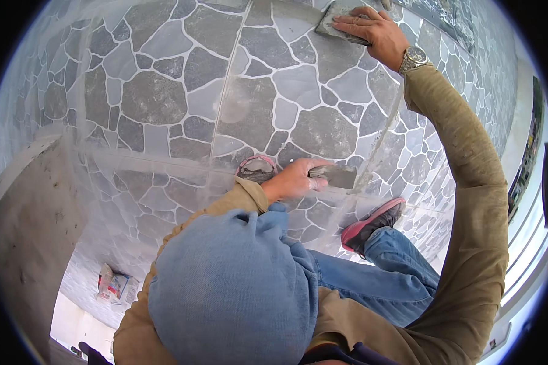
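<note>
My right hand (376,33) stretches far ahead and grips a grey, grime-covered flat block (330,24) against the patterned floor tiles (153,96). Its fingers lie over the top of the block; whether it is a sponge or a float cannot be made out. Close to my body, just in front of my knees, my left hand (291,181) is closed around one end of a flat grey rectangular piece (342,177), perhaps a scraper. The rest of this piece sticks out to the right, low over the tiles. White joint lines run between the grey stone shapes.
My pink-edged shoes (374,224) stand on the tiles. A rough concrete-coloured slab (33,213) rises at the left. A red, white and blue bag (117,287) lies behind it. A dark glossy panel (441,19) is at the far right, and a railing (534,216) runs along the right side.
</note>
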Motion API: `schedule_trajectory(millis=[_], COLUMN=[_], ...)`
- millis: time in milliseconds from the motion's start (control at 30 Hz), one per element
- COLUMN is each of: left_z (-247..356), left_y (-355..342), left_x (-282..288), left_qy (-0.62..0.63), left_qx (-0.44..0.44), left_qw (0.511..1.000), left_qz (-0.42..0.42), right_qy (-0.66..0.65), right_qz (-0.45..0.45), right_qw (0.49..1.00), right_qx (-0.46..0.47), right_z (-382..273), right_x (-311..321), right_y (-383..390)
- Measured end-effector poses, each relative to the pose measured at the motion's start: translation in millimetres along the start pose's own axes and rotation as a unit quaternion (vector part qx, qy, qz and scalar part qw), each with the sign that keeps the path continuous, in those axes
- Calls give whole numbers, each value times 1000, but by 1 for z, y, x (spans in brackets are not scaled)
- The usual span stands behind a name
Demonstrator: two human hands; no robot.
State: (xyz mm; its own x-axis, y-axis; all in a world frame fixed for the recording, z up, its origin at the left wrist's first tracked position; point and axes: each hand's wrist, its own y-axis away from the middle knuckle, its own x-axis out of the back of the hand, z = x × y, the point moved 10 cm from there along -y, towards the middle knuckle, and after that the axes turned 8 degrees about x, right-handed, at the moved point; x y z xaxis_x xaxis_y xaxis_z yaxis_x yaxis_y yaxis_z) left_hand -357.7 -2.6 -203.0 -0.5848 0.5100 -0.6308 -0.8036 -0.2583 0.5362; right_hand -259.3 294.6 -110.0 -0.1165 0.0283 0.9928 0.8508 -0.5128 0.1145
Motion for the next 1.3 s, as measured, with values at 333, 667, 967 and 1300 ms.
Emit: schedule_trajectory(millis=[333, 667, 967, 1300], left_z=[-1, 43, 94, 124], left_y=[-2, 4, -6, 13], left_x=[-1, -5, -15, 51], left_qy=[30, 376, 283, 67], left_qx=[1, 36, -13, -63], left_qw=[1000, 923, 956, 994], left_qz=[-9, -76, -80, 66], right_qy=[-2, -581, -350, -515], right_qz=[-137, 233, 85, 158], right_qw=[977, 592, 874, 536], right_qx=[-163, -508, -325, -650], right_z=[39, -98, -137, -40], right_x=[-4, 48, 79, 151], right_y=[177, 233, 219, 406])
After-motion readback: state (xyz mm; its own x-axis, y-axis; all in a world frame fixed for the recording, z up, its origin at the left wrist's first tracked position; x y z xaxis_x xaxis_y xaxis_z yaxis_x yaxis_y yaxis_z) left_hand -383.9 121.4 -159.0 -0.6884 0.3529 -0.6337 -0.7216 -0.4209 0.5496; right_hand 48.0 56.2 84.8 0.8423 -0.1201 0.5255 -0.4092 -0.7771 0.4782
